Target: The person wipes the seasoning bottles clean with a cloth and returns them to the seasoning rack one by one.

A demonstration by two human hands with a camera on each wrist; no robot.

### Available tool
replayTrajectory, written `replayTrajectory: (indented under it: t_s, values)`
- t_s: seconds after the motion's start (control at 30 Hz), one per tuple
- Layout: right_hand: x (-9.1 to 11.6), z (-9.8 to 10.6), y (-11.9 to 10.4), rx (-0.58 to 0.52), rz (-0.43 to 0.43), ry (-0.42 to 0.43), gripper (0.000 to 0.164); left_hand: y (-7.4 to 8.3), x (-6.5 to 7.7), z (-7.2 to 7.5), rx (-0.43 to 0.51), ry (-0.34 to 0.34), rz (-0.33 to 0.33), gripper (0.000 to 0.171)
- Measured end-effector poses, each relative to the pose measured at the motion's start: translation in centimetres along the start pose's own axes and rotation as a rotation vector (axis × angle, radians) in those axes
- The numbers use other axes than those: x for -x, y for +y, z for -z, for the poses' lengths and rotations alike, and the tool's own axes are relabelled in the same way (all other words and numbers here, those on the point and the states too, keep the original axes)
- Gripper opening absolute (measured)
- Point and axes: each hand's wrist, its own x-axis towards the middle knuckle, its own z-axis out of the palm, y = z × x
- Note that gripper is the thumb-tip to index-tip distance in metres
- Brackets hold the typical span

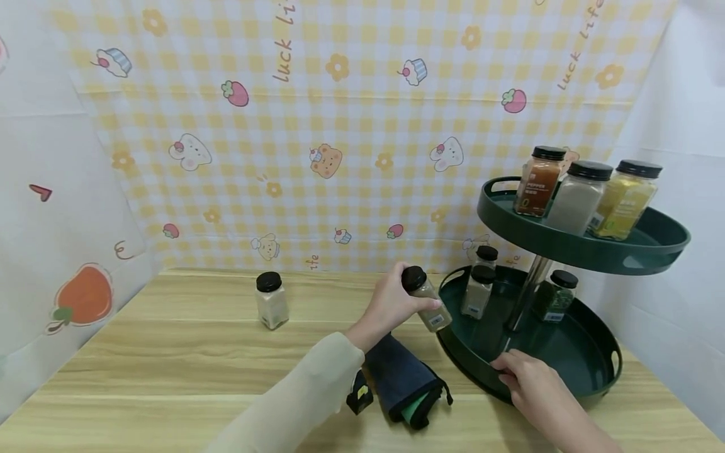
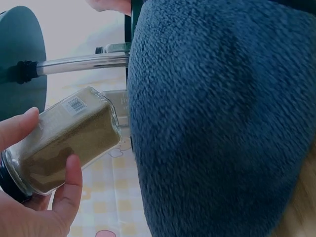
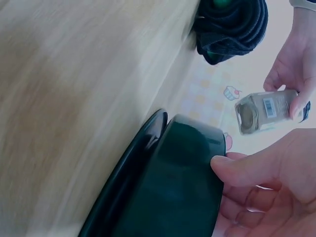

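Observation:
My left hand (image 1: 396,302) grips a glass spice jar (image 1: 432,308) of light brown powder with a black lid, tilted above the table beside the tray's left side. In the left wrist view, fingers and thumb wrap the jar (image 2: 69,140) near its lid, its barcode showing. My right hand (image 1: 529,377) pinches the near rim of the lower tier (image 1: 591,384) of a dark green two-tier round tray. The right wrist view shows the thumb over that rim (image 3: 173,173) and fingers curled behind it. Three jars, including a green herb jar (image 1: 555,297), stand on the lower tier.
The upper tier (image 1: 651,255) bears a red-brown pepper jar (image 1: 538,182), a greyish jar (image 1: 576,198) and a yellow jar (image 1: 625,201). A pale powder jar (image 1: 272,302) stands on the table at left. A dark blue rolled cloth (image 1: 404,377) lies by the left forearm.

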Motion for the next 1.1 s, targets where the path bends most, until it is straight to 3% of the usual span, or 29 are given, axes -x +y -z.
replayTrajectory:
  t_s: [0.23, 0.4, 0.7, 1.1]
  values:
    - [-0.6, -0.4, -0.7, -0.033, 0.019, 0.042, 0.020, 0.6, -0.4, -1.6, 0.031, 0.001, -0.004, 0.054]
    - [-1.4, -0.5, -1.2, -0.037, 0.027, 0.012, 0.017, 0.8, -0.8, -3.7, 0.060, -0.014, 0.019, 0.053]
    - [-2.0, -0.6, -1.8, -0.010, 0.003, -0.026, 0.014, 0.8, -1.1, -7.0, -0.104, -0.031, 0.017, 0.050]
    - [-2.2, -0.5, -1.7, -0.007, -0.013, -0.062, 0.015, 0.2, -1.0, -8.2, -0.240, -0.036, 0.040, 0.051]
